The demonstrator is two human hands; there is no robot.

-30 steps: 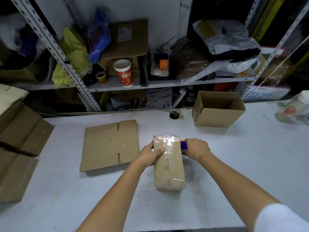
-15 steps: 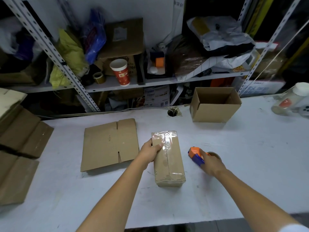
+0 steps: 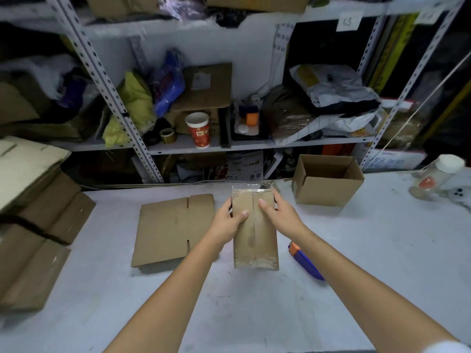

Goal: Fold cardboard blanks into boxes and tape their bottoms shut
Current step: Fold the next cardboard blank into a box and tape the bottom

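A small taped cardboard box is lifted off the white table, its taped face towards me. My left hand grips its left side, thumb on the face. My right hand grips its right side near the top, thumb on the face. The orange and blue tape dispenser lies on the table to the right of the box, apart from both hands. A flat cardboard blank lies to the left of the box.
An open, finished box stands at the back right of the table. Stacks of flat blanks sit on the left. A plastic jar lies at the far right. Cluttered metal shelves with a red paper cup stand behind.
My right hand has put the tape dispenser down on the table and taken hold of the box. Both hands have lifted the box off the table.
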